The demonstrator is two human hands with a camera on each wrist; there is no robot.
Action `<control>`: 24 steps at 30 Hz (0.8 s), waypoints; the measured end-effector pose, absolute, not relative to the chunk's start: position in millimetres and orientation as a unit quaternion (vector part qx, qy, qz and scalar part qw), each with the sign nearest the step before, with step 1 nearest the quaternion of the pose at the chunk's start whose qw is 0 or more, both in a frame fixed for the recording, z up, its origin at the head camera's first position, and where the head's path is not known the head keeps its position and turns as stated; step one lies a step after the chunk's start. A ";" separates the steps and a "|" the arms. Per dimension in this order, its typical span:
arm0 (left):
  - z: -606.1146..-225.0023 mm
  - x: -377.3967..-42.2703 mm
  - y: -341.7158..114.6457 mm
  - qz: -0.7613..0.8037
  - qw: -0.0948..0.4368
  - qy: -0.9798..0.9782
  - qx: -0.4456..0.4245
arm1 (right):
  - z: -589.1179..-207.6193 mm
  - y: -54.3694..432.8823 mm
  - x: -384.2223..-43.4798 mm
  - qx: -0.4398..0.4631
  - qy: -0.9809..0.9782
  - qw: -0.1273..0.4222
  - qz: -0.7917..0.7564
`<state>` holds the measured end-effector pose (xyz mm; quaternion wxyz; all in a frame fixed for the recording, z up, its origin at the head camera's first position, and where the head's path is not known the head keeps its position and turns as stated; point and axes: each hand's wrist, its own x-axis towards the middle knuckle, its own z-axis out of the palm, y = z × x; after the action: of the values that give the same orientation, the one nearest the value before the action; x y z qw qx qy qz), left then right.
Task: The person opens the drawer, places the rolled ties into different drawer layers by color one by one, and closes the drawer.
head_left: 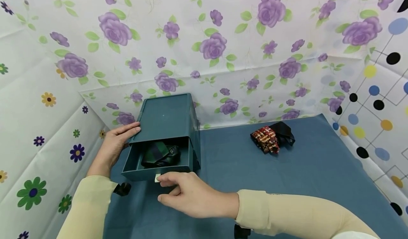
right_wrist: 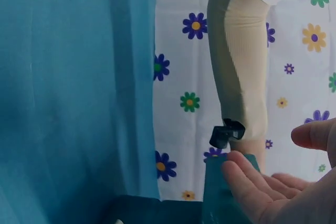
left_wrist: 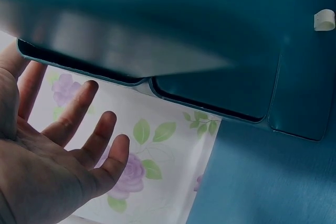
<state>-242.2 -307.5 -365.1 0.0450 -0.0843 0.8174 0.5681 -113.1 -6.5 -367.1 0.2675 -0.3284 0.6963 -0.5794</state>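
A teal drawer box stands at the left against the back wall, its upper drawer pulled out. Inside lies a folded dark green cloth, which looks like a necktie. My left hand rests on the box's left upper edge; in the left wrist view its fingers spread beside the box. At the drawer front, my right hand has its index finger at the white pull tab, the thumb apart below. The right wrist view shows that hand with fingers extended by the drawer wall.
On the blue tablecloth, right of the box, lie a red-and-gold patterned cloth and a black cloth touching it. Flowered sheets form the back and left walls; a dotted sheet hangs at the right.
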 end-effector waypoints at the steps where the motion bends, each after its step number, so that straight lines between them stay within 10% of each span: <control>1: -364.9 -242.1 -307.5 0.569 0.045 0.817 -0.083 | -367.9 -7.6 -113.1 -0.328 0.696 0.269 -0.579; 24: -366.4 -241.1 -309.0 0.569 0.047 0.818 -0.072 | -384.9 -34.7 -113.7 -0.285 0.733 0.256 -0.562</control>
<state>-241.1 -309.0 -366.4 0.0474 -0.0717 0.8177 0.5691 -113.7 -34.7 -384.9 0.2561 -0.2851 0.7333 -0.5616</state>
